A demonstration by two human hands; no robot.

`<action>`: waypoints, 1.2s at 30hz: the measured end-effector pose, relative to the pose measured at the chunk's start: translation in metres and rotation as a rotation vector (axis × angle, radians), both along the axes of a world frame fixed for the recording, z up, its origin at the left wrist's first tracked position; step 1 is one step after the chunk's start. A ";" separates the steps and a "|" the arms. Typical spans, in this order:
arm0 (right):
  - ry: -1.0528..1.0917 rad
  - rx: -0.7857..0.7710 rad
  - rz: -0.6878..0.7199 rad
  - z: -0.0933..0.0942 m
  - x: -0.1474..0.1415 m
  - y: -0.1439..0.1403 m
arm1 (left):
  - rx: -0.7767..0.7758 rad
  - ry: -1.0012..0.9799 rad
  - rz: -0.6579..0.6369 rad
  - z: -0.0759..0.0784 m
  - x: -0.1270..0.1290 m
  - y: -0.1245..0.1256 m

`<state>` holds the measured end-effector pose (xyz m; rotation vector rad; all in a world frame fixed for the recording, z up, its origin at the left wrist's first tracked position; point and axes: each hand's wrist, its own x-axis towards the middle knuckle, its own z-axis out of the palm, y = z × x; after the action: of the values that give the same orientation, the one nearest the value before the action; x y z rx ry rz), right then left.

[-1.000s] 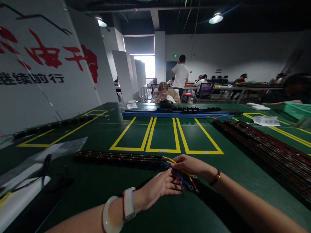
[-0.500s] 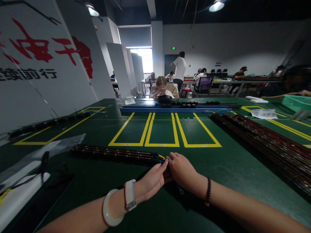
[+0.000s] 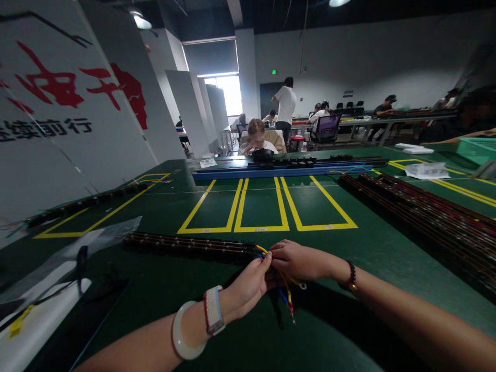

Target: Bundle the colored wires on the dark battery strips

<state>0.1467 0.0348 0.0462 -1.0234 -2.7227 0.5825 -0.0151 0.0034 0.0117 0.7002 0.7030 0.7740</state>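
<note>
On the white partition [image 3: 58,119] at my ten o'clock I read large red brush characters I cannot make out, and below them black ones ending in "前行". A green exit sign [image 3: 274,72] glows over the far door at twelve o'clock; its lettering is too small to read. Small labels sit at the near ends of the yellow floor-tape boxes [image 3: 263,206], also unreadable.

The wire harness [image 3: 189,245] is a long, dark, flat bundle lying on the green surface [image 3: 163,294], running from nine o'clock toward my hands at centre. At its near end, loose coloured leads [image 3: 287,297] fan out: yellow, blue and red, with small metal terminals at the tips, trailing toward six o'clock.

My left hand [image 3: 248,287] has thumb and fingers pinched narrow on the leads just where they leave the bundle. My right hand [image 3: 298,261] is closed over the same wires from the other side, fingertips touching the left ones.

Half a second ago the hands covered the leads almost wholly; now the leads hang out below them, and the right wrist has turned so that the bead bracelet [image 3: 351,276] shows more from the side.

More dark harnesses [image 3: 426,217] lie stacked at two o'clock.
</note>
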 end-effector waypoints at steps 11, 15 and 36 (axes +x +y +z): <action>0.052 -0.796 -0.247 0.013 0.016 0.004 | -0.051 0.074 0.117 0.008 0.003 -0.001; 0.060 -0.854 -0.279 0.010 0.018 0.005 | -0.036 0.087 0.148 0.005 0.005 -0.001; -0.231 0.237 -0.650 -0.019 0.026 0.037 | -0.125 0.121 -0.089 0.011 -0.002 0.000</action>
<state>0.1722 0.0715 0.0271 -1.8651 -2.3246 0.0304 -0.0168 0.0033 0.0222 0.6642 0.8170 0.6044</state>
